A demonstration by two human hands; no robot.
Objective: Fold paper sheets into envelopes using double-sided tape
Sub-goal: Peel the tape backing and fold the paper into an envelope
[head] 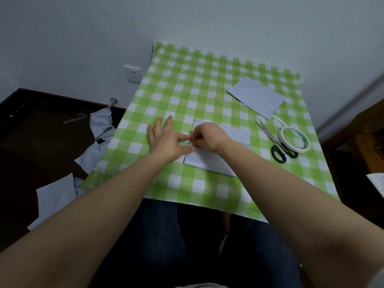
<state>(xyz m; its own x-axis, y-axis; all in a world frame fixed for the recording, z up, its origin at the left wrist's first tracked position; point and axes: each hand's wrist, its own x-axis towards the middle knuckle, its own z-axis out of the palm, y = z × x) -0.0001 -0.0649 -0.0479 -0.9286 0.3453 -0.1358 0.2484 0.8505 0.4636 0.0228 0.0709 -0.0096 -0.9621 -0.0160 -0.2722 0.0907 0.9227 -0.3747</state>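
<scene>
A folded white paper sheet point(209, 161) lies in the middle of the green-checked tablecloth point(187, 88). My left hand point(166, 140) lies flat with spread fingers, its thumb and forefinger pressing the sheet's left edge. My right hand point(207, 137) is curled over that same edge and pinches something small there, which looks like a tape strip; the fingers hide it. A roll of double-sided tape point(293, 140) lies to the right, partly on top of the black-handled scissors point(274, 142).
A second folded sheet point(256, 96) rests at the back right of the table. Crumpled and flat paper scraps point(56, 196) lie on the dark floor at left. The wall has a socket point(133, 74). My legs are under the table's front edge.
</scene>
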